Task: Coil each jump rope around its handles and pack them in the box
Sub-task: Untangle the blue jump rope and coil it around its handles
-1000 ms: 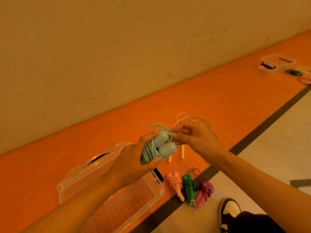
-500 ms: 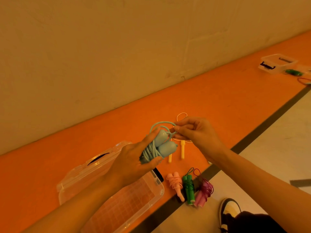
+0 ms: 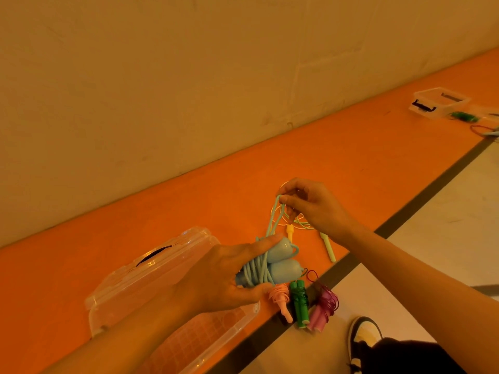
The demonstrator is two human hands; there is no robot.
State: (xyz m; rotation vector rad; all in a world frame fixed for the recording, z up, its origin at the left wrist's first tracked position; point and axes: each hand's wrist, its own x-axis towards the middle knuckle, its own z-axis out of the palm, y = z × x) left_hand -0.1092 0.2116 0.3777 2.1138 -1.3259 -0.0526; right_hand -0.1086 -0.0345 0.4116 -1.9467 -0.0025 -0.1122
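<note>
- The left hand (image 3: 216,276) grips the blue rope (image 3: 280,263) by its two handles, held side by side above the box (image 3: 199,344). Most of the cord is wound round them.
- The right hand (image 3: 316,209) pinches the last loop of blue cord, drawn up and away from the handles. This end is not yet wound or tucked, so the rope looks nearly coiled.
- Three ropes lie coiled on the orange surface (image 3: 351,171) just beside the box: pink (image 3: 280,300), green (image 3: 299,300) and purple (image 3: 324,306). None is packed.
- Beyond the hands the yellow rope (image 3: 290,230) and the pale green rope (image 3: 328,247) lie loose with their cords overlapping. Both need coiling.
- The box stands open on the surface. No rope shows in it, though the left arm hides part of it.
- By my reckoning the coiling is somewhat past half done, and all the packing is left.
</note>
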